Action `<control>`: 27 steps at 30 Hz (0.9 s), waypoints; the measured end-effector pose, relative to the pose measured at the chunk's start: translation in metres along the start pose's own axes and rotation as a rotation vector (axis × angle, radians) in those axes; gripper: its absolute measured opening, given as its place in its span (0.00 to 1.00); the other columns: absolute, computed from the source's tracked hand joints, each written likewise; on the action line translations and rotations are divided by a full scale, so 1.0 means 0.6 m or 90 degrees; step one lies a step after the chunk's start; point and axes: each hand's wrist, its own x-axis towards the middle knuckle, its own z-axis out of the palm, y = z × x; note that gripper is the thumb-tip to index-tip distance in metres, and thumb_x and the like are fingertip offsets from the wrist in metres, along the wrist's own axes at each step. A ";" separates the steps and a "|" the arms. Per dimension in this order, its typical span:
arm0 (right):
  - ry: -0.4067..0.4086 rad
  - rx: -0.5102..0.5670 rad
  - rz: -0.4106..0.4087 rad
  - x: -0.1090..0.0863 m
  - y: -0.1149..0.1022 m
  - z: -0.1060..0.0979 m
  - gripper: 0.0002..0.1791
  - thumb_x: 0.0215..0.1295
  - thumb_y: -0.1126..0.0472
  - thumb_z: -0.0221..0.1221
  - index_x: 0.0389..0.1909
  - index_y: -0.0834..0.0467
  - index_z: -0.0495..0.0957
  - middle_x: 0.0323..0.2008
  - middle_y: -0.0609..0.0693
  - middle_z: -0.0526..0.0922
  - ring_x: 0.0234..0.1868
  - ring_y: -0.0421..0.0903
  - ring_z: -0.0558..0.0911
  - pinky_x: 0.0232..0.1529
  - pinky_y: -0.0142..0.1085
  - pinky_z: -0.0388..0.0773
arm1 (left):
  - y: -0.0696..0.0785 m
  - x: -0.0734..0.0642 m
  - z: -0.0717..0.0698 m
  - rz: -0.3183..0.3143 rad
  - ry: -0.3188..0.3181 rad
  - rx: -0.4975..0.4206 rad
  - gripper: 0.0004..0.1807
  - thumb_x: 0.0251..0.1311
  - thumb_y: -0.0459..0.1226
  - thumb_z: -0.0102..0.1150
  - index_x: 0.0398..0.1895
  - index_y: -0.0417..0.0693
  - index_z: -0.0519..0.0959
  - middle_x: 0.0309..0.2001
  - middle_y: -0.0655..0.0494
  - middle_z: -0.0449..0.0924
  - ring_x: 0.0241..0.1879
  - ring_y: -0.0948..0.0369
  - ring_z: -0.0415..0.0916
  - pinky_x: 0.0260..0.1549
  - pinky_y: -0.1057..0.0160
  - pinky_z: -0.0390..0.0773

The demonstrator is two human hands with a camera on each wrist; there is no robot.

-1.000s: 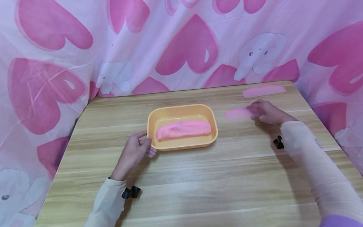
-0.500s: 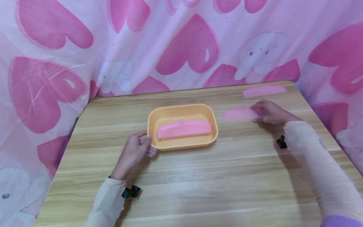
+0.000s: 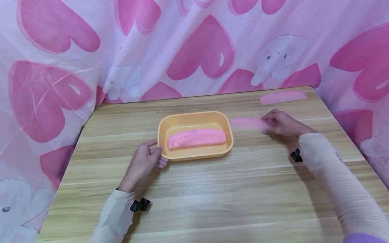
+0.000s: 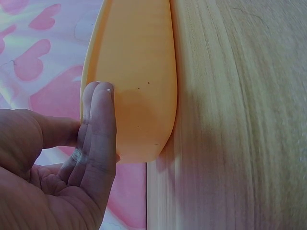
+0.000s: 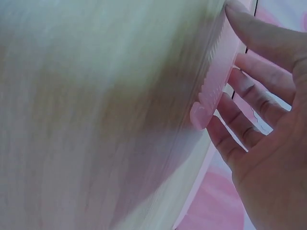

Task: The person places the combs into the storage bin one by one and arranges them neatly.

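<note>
In the head view, an orange rectangular plastic tray (image 3: 194, 158) sits near the table's middle, with a pink comb (image 3: 197, 139) lying inside, teeth toward the person. My left hand (image 3: 144, 163) holds the tray's near left corner, thumb at the rim. Its other fingers (image 4: 101, 120) lie along the outer wall in the left wrist view. My right hand (image 3: 281, 123) pinches the right end of a second pink comb (image 3: 246, 124), blurred, whose left end comes right up to the tray's right rim. Thumb and fingers stand on either side of that comb's teeth and back (image 5: 218, 76) in the right wrist view.
A third pink comb (image 3: 283, 97) lies near the table's back right corner, beyond my right hand. The wooden table (image 3: 197, 202) meets a pink heart-patterned cloth (image 3: 200, 50) along its back and sides.
The right hand's comb has slid leftward from beside the back comb to the tray's right rim, the hand moving with it. Left hand, tray and the other combs have stayed put.
</note>
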 end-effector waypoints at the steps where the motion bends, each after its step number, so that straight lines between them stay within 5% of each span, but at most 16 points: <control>1: -0.001 0.001 0.003 0.001 0.000 0.001 0.29 0.58 0.59 0.75 0.55 0.72 0.80 0.49 0.62 0.78 0.48 0.54 0.75 0.46 0.45 0.75 | 0.000 0.000 0.000 0.000 -0.002 -0.005 0.23 0.77 0.33 0.47 0.70 0.32 0.65 0.29 0.43 0.85 0.27 0.55 0.85 0.30 0.58 0.89; 15: 0.002 0.050 0.051 0.011 -0.005 0.010 0.30 0.52 0.57 0.77 0.52 0.70 0.81 0.48 0.61 0.80 0.47 0.53 0.74 0.47 0.38 0.76 | 0.002 0.000 -0.001 0.000 -0.009 -0.013 0.24 0.77 0.32 0.47 0.71 0.32 0.64 0.30 0.41 0.86 0.27 0.54 0.85 0.31 0.58 0.89; 27: 0.021 0.076 0.073 0.012 -0.006 0.016 0.28 0.50 0.56 0.79 0.47 0.67 0.82 0.41 0.56 0.82 0.41 0.50 0.75 0.38 0.27 0.74 | 0.001 0.001 0.000 -0.012 -0.003 0.004 0.23 0.78 0.34 0.47 0.71 0.34 0.65 0.29 0.44 0.86 0.28 0.54 0.85 0.31 0.57 0.89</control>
